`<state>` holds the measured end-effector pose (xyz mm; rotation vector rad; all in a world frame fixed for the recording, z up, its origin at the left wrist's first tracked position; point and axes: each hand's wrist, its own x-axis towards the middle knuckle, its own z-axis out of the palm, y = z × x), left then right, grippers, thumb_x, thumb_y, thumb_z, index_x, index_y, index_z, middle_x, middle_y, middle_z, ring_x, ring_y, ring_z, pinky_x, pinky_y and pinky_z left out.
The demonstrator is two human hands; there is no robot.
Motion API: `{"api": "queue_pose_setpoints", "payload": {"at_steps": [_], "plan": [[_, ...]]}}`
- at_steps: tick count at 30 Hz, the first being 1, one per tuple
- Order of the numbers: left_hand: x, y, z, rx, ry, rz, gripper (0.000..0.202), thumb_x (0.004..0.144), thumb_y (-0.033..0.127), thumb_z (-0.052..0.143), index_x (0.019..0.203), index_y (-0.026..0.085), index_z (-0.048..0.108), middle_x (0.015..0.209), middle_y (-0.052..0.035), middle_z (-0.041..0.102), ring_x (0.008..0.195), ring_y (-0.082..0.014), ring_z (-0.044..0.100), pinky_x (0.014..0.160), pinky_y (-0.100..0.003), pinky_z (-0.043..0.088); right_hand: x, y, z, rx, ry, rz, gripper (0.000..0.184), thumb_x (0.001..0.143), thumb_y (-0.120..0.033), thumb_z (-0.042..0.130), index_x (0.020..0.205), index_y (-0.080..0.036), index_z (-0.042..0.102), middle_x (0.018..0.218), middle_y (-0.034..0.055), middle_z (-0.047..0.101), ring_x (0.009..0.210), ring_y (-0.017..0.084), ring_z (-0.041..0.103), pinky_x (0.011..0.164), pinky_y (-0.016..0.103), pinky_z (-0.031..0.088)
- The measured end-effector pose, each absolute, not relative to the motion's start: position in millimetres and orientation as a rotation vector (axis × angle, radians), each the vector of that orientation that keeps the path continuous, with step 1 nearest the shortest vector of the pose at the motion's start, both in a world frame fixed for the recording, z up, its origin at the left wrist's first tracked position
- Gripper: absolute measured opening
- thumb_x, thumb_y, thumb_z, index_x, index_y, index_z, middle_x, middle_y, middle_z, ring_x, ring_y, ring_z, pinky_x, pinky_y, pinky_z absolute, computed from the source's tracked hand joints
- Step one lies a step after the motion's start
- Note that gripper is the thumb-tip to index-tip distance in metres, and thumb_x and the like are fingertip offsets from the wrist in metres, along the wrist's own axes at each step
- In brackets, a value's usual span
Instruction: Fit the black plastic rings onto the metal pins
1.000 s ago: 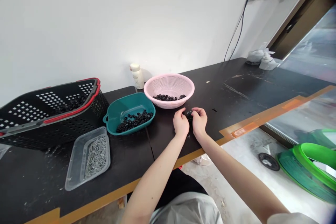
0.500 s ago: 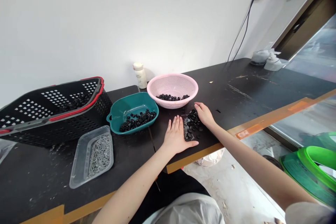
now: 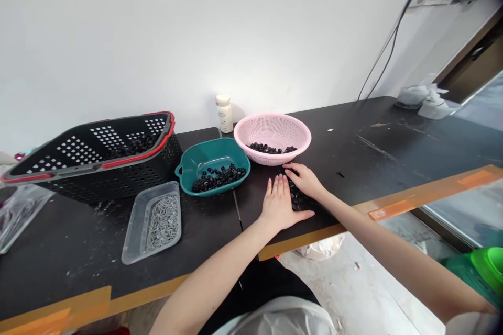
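Note:
My left hand (image 3: 281, 204) lies flat on the black table (image 3: 353, 167), fingers stretched out and together. My right hand (image 3: 304, 180) rests just to its right, fingers spread over a small heap of black ring parts (image 3: 297, 200) that shows between the two hands. Neither hand holds anything. Just beyond the hands stands a pink mesh bowl (image 3: 272, 124) with black rings in it. A teal tub (image 3: 212, 157) with more black rings is to its left.
A clear tray of small metal screws (image 3: 155, 220) lies at front left. Behind it stands a black basket with red rim (image 3: 98, 157). A white bottle (image 3: 224, 113) is by the wall. Crumpled white bags (image 3: 426, 99) sit at far right. A green bin (image 3: 479, 267) is on the floor.
Both hands went from pinching a small black part together to lying open on the table around the heap. The view has shifted, so everything sits further right.

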<state>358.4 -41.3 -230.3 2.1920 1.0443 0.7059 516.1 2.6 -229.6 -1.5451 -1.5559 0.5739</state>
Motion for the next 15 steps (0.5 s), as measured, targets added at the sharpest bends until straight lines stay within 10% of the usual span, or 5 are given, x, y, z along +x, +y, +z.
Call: {"api": "queue_pose_setpoints", "payload": {"at_steps": [15], "plan": [[340,-32,-211,2.171,1.057,0.731,0.052,0.087,0.027,0.053,0.136,0.007,0.048,0.145,-0.0210,0.047,0.140,-0.0314,0.037,0.118,-0.043,0.021,525,-11,-220,-1.373,-1.978,0.511,0.024,0.085,-0.034,0.057,0.098,-0.025,0.075,0.104,0.0047,0.075,0.102,0.027,0.065,0.098,0.045,0.048]]}}
